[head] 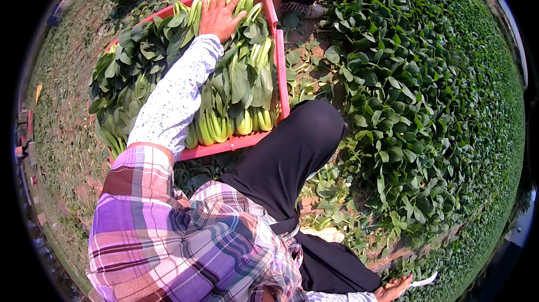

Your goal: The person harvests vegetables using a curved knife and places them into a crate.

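A red plastic crate (pixel 281 70) is filled with rows of leafy greens with pale green stalks (pixel 210 127). My left hand (pixel 221 13) lies with fingers spread on the stalks at the crate's far end, pressing flat on them. At the lower right, my right hand (pixel 393 288) holds a knife with a curved, pale blade (pixel 424 280), out beside my knee and low over the plants. The knife's handle is hidden in the fingers.
A dense bed of growing leafy greens (pixel 400 104) spreads along the right. Cut leaves lie on bare soil (pixel 311 51) beside the crate. Another person's shoe (pixel 303 9) and leg stand just beyond the crate. Weedy ground (pixel 67 112) stretches to the left.
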A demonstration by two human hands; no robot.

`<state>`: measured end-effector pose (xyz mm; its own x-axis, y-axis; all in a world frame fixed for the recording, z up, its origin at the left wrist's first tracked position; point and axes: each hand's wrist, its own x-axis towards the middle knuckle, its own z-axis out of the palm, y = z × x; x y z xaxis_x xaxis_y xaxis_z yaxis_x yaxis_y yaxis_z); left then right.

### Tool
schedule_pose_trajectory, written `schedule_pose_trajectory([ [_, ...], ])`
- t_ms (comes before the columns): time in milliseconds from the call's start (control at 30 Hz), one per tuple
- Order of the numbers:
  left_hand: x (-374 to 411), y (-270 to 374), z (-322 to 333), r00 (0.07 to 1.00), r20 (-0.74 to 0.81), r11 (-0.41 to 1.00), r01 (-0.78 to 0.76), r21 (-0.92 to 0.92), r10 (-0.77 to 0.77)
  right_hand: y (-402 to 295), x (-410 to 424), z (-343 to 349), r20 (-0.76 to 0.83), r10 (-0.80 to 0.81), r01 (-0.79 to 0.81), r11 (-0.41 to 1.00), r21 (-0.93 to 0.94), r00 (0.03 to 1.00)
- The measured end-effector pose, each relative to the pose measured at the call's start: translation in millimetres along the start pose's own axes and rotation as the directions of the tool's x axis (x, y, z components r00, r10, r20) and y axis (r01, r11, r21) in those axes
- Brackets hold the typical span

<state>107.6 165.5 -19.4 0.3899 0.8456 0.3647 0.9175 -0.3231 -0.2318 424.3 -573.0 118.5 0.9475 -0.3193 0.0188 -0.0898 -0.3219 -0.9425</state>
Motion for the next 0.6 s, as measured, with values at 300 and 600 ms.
schedule_pose_trajectory([
  [300,12,-25,62,0.993,0.025,0.986,-0.11,-0.122,0.114,-2,-8,-20,0.121,-0.05,0.037,0.993,0.111,0.991],
  [600,68,44,58,0.792,0.435,0.868,-0.226,-0.442,0.428,-3,-34,-90,0.028,-0.145,0.136,0.968,0.213,0.989],
])
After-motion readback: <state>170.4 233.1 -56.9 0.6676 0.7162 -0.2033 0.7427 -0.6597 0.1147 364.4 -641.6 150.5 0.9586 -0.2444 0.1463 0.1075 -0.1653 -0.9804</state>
